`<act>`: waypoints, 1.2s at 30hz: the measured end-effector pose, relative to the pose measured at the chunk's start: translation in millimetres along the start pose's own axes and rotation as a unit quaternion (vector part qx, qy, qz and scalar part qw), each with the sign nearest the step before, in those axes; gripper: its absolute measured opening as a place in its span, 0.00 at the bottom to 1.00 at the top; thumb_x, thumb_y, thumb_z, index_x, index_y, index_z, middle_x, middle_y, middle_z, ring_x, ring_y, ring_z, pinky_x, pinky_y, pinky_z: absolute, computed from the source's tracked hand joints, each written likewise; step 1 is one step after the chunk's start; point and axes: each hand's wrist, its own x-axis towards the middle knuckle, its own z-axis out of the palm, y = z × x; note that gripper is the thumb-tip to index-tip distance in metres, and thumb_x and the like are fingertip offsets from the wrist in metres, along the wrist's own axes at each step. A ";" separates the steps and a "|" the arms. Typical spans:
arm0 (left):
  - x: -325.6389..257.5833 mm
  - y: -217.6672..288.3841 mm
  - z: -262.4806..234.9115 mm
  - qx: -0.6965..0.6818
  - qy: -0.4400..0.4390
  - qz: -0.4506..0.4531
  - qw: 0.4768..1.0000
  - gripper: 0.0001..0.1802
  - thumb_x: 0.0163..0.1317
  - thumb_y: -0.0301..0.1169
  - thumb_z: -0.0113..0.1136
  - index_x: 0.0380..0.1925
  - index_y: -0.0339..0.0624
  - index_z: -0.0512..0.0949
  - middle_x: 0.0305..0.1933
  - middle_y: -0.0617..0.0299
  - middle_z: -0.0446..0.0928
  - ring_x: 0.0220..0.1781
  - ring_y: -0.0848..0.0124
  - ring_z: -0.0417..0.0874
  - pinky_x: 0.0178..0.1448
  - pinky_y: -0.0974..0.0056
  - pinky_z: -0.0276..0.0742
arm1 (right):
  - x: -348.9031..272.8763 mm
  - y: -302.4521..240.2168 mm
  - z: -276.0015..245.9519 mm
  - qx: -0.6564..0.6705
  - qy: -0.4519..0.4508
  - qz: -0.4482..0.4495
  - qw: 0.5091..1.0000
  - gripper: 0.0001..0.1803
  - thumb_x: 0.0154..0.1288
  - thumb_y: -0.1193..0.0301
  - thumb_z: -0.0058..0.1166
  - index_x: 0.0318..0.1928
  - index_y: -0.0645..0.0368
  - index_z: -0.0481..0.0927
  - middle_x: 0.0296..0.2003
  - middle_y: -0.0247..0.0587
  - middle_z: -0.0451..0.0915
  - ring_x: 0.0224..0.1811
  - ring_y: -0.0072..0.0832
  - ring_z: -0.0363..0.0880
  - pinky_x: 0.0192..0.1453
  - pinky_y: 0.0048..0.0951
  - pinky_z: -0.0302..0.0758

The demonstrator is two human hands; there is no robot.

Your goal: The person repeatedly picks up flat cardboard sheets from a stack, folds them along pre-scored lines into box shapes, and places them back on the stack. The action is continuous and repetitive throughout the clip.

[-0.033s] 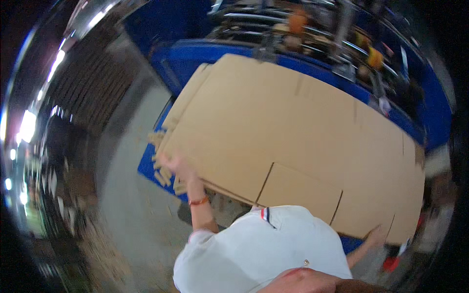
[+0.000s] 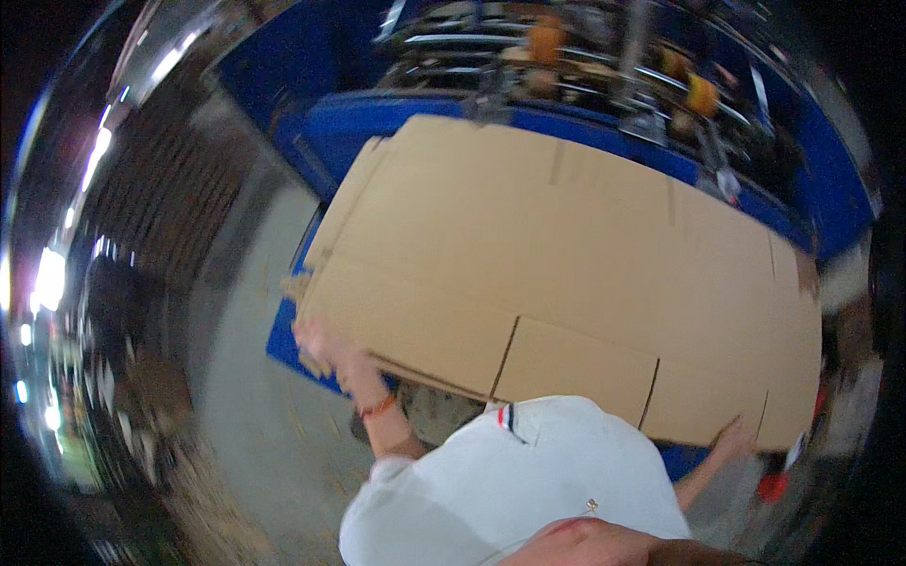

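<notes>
The far side is taken up by a blue-framed machine [image 2: 590, 127] fitted with metal bars and orange parts. Between it and the person's white shirt [image 2: 528, 491], a flat, slotted corrugated cardboard box blank [image 2: 566, 255] is laid out directly ahead of the hands. Its long axis is set from left to right, with the right end slanted down in view, so that the hands are placed along one long side and the machine along the other. Beneath its left end, a strip of blue worktop [image 2: 281, 332] is left uncovered.

The hands are held wide apart. The near left corner is met by the left hand [image 2: 326, 344]; the near edge, short of the right corner, is met by the right hand [image 2: 734, 439]. Neither is placed clearly nearer, since both appear to be in contact; whether the board is gripped or only touched cannot be told. Between them, two dark slots [image 2: 505, 357] are cut inward from the near edge. An orange bracelet [image 2: 377, 407] is worn on the left wrist.
</notes>
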 end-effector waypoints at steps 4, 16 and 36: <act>-3.6 33.9 -51.3 -0.412 -0.219 -0.070 0.882 0.21 0.62 0.30 0.53 0.54 0.34 0.68 0.52 0.55 0.73 0.58 0.65 0.73 0.62 0.61 0.69 | -24.6 -7.4 -11.0 0.109 0.007 0.170 0.979 0.32 0.63 0.56 0.50 0.60 0.68 0.68 0.63 0.68 0.62 0.66 0.55 0.60 0.68 0.48 0.58; -32.2 157.7 -30.9 -0.205 -0.373 0.130 0.896 0.27 0.56 0.23 0.60 0.57 0.32 0.65 0.52 0.52 0.74 0.49 0.66 0.78 0.52 0.61 0.75 | -34.4 136.5 30.7 0.778 -0.022 0.503 0.375 0.22 0.71 0.65 0.46 0.60 0.63 0.67 0.56 0.43 0.74 0.56 0.38 0.74 0.64 0.37 0.68; -82.0 83.7 64.1 0.083 -0.456 0.308 0.831 0.16 0.59 0.17 0.55 0.48 0.34 0.78 0.55 0.53 0.77 0.55 0.66 0.77 0.58 0.63 0.71 | 11.9 -167.9 -193.0 0.584 0.087 -0.115 0.799 0.18 0.62 0.77 0.53 0.54 0.64 0.76 0.45 0.50 0.82 0.48 0.37 0.80 0.52 0.34 0.75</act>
